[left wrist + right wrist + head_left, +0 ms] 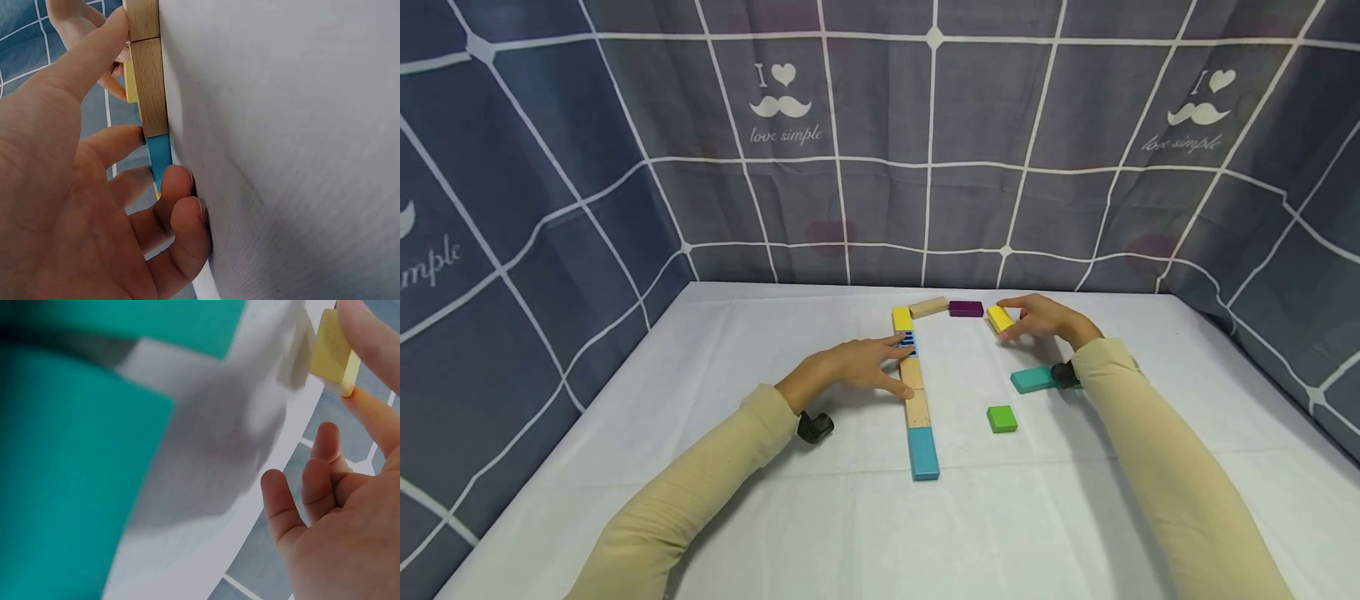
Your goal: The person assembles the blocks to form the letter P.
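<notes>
My right hand [1045, 318] pinches a yellow block [999, 319] between thumb and finger at the far right of the blocks; in the right wrist view the block [332, 353] appears lifted off the cloth. My left hand [861, 364] lies along the left side of a straight row, its fingers spread. Its thumb touches a plain wooden block [912, 372], and its fingertips cover part of a blue-striped block [907, 338]. A second wooden block [917, 410] and a blue block [923, 455] form the near end. Another yellow block [902, 318] tops the row.
From the row's far end, a slanted wooden block [928, 307] and a dark purple block [966, 309] run rightward. A teal block [1032, 380] lies by the right wrist, and a green block [1002, 419] nearer. Dark checked curtain [880, 200] surrounds the white-covered table [760, 533].
</notes>
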`<state>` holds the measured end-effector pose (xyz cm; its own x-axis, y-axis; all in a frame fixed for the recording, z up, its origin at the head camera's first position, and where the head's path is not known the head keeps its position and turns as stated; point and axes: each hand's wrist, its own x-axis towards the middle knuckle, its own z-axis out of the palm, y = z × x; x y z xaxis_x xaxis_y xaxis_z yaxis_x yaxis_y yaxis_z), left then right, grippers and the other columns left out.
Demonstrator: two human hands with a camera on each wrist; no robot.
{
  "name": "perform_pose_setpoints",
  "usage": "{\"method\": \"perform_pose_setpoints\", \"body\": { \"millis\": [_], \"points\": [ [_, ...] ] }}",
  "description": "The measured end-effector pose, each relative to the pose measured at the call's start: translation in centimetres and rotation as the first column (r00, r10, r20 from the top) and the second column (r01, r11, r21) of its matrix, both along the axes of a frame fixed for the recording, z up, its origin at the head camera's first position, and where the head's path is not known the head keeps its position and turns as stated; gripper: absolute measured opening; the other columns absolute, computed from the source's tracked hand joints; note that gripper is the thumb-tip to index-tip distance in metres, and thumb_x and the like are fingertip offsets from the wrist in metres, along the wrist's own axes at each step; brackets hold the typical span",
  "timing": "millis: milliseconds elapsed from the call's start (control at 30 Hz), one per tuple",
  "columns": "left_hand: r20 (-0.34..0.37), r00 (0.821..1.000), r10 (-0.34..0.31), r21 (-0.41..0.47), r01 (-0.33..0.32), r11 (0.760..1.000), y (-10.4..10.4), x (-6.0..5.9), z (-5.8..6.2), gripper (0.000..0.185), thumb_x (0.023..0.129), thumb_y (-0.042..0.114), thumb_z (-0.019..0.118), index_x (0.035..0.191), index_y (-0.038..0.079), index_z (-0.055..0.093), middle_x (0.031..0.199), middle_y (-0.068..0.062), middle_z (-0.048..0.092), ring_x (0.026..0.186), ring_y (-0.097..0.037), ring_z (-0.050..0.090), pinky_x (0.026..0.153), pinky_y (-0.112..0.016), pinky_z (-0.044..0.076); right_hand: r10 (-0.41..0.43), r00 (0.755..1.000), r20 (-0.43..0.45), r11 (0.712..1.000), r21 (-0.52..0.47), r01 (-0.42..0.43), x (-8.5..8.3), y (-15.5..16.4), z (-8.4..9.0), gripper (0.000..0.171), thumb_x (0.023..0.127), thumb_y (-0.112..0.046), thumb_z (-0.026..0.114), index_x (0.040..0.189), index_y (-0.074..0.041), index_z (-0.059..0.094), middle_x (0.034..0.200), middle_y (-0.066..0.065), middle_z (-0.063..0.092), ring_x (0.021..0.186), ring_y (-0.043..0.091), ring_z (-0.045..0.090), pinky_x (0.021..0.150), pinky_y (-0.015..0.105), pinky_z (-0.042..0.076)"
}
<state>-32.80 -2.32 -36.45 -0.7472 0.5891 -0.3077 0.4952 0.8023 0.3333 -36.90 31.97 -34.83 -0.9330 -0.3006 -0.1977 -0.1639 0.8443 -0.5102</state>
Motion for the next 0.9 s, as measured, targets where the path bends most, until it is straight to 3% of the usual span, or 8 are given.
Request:
{"method": "perform_pose_setpoints", "body": {
  "millis": [200,400,633,900],
  "points": [
    [-0.003,1.000,0.000,-0.002,0.000,1.000,0.1,0.0,0.0,0.089,0.081,0.071,0.064,0.155,0.033,0.032,0.164,0.011,0.011,0.148,-0.025,0.019,0.114,-0.055,0.022,-0.035,0.999,0.017,0.997,0.063,0.033,-0.2,-0.4,0.1,0.075,0.091,-0.027,0.071,0.151,-0.002,0.035,0.141,0.031,0.042,0.119,0.045,0.042,0.102,0.061,0.036],
    [-0.003,1.000,-0.004,-0.001,0.004,1.000,0.0,0.1,0.0,0.089,0.081,0.071,0.064,0.155,0.033,0.032,0.164,0.011,0.011,0.148,-0.024,0.019,0.114,-0.055,0.022,-0.047,0.998,0.035,0.995,0.093,0.043,-0.3,-0.8,0.1,0.076,0.091,-0.028,0.070,0.152,-0.002,0.034,0.146,0.031,0.037,0.125,0.046,0.041,0.107,0.062,0.030],
    [0.004,1.000,-0.009,0.015,0.009,1.000,0.0,0.1,0.0,0.090,0.081,0.071,0.064,0.155,0.032,0.032,0.164,0.011,0.010,0.148,-0.024,0.019,0.114,-0.054,0.022,-0.038,0.999,0.038,0.993,0.117,0.034,-0.4,-1.0,0.2,0.078,0.092,-0.031,0.070,0.151,0.001,0.032,0.151,0.033,0.030,0.138,0.048,0.027,0.112,0.063,0.019],
    [-0.005,1.000,-0.013,0.006,0.013,1.000,0.0,0.1,0.0,0.090,0.081,0.071,0.064,0.155,0.033,0.032,0.164,0.011,0.010,0.148,-0.025,0.019,0.114,-0.055,0.022,-0.040,0.997,0.069,0.993,0.111,0.032,-0.6,-1.1,0.1,0.080,0.092,-0.034,0.069,0.153,0.000,0.030,0.154,0.032,0.024,0.142,0.048,0.019,0.113,0.063,0.014]
  ]
}}
